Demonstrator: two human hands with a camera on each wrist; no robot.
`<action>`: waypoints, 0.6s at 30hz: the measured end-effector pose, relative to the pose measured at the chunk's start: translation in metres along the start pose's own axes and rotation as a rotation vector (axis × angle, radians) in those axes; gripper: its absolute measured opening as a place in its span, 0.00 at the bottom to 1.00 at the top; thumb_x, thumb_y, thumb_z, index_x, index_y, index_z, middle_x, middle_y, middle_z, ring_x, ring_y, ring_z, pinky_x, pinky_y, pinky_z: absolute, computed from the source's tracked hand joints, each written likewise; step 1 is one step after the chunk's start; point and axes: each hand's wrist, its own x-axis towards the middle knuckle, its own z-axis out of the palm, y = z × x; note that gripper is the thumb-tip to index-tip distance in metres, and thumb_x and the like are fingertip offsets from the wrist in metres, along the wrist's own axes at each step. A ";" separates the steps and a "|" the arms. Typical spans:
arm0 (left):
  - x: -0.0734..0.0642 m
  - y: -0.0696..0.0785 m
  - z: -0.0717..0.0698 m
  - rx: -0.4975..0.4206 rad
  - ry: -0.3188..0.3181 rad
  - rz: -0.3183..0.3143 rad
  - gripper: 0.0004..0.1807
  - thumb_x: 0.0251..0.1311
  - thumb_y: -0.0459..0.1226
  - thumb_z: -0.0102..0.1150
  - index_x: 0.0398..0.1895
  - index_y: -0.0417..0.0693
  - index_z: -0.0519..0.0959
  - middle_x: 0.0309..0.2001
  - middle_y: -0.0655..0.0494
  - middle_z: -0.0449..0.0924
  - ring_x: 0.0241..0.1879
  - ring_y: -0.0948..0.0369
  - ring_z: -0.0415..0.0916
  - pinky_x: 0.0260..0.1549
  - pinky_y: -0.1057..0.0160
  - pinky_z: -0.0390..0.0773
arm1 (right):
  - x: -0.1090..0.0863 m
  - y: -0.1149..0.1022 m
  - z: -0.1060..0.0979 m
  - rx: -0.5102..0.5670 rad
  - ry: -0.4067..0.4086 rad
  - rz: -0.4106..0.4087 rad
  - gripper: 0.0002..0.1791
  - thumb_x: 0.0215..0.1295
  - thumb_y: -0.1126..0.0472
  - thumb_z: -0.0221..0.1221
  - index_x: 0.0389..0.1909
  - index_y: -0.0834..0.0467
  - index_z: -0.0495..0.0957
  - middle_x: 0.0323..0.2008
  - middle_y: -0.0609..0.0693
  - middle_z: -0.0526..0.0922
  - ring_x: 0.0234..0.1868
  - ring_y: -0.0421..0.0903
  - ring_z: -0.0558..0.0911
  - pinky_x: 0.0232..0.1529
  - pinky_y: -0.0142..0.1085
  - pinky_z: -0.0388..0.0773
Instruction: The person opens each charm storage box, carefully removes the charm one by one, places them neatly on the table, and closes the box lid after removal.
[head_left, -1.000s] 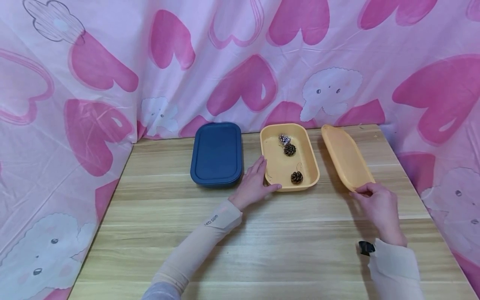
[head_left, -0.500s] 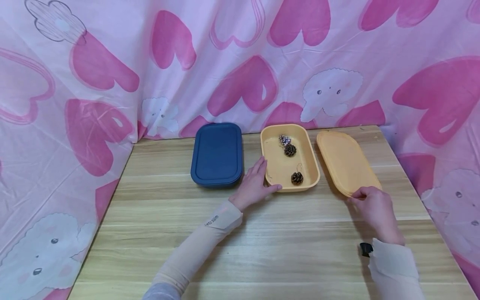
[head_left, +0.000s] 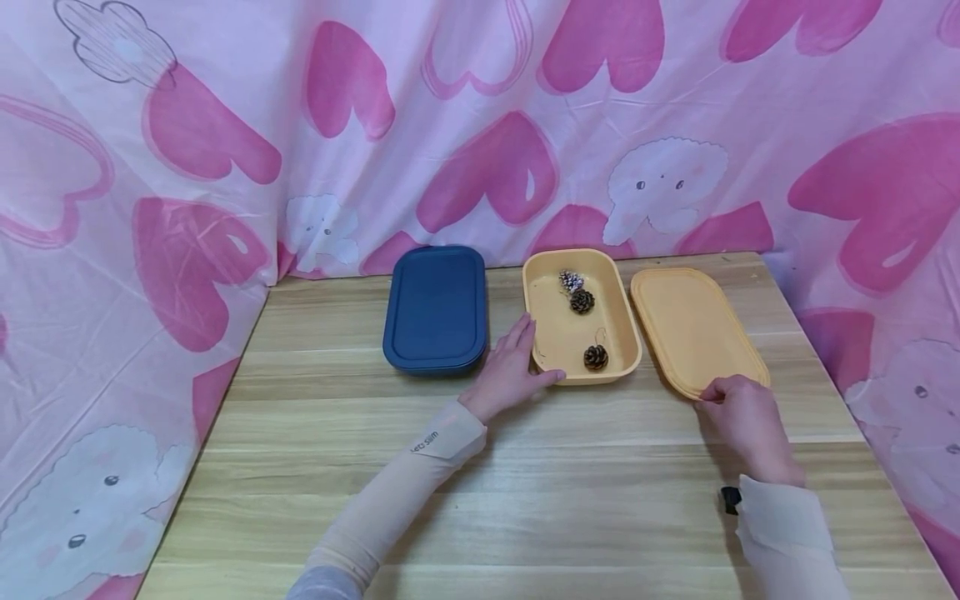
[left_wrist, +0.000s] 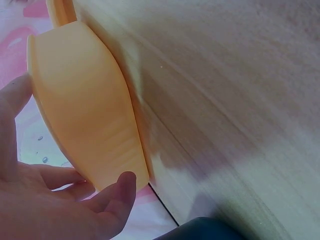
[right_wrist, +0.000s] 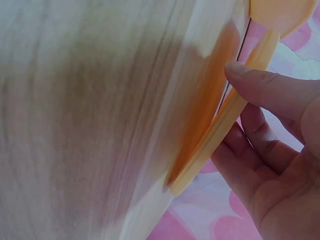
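Observation:
In the head view, a yellow lunch box without its lid holds two brown pine cones and a white-tipped one. My left hand rests at its near left corner, fingers along the left wall and thumb along the front, as the left wrist view of the box wall confirms. To the right, my right hand pinches the near edge of a yellow lid. Seen edge-on in the right wrist view, the lid sits between thumb and fingers, its near end slightly off the table.
A dark blue lidded box stands left of the yellow one. All lie toward the back of a wooden table, before a pink heart-patterned curtain. The black thing by the right sleeve is partly hidden.
The lid has gone from tilted to nearly flat, its upper face now turned up, as my right hand lowered it slightly leftward. My left hand and the box have stayed put.

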 end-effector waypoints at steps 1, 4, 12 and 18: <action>0.000 0.000 0.000 0.001 0.001 0.000 0.54 0.55 0.60 0.61 0.77 0.45 0.48 0.78 0.52 0.41 0.73 0.44 0.51 0.69 0.37 0.55 | 0.000 0.000 0.000 -0.002 -0.015 0.009 0.04 0.54 0.69 0.65 0.22 0.60 0.83 0.24 0.54 0.83 0.28 0.51 0.77 0.31 0.40 0.71; 0.000 -0.001 0.001 0.002 0.002 0.001 0.54 0.55 0.61 0.61 0.77 0.45 0.48 0.78 0.52 0.41 0.73 0.43 0.51 0.69 0.37 0.55 | 0.002 0.000 0.001 -0.004 -0.059 0.037 0.03 0.56 0.69 0.64 0.24 0.61 0.83 0.26 0.56 0.82 0.29 0.52 0.76 0.32 0.41 0.72; 0.001 -0.002 0.001 -0.002 0.000 -0.003 0.54 0.55 0.61 0.61 0.77 0.49 0.46 0.78 0.55 0.40 0.74 0.45 0.51 0.68 0.36 0.56 | 0.003 0.002 0.005 -0.018 -0.066 0.033 0.04 0.56 0.69 0.62 0.24 0.60 0.83 0.27 0.57 0.81 0.30 0.52 0.76 0.32 0.45 0.73; 0.001 -0.001 0.001 -0.005 -0.003 -0.010 0.54 0.55 0.61 0.62 0.77 0.49 0.47 0.78 0.56 0.40 0.74 0.45 0.50 0.68 0.36 0.55 | 0.003 0.003 0.007 -0.038 -0.029 -0.021 0.05 0.54 0.70 0.62 0.22 0.60 0.82 0.26 0.57 0.81 0.30 0.54 0.77 0.33 0.51 0.73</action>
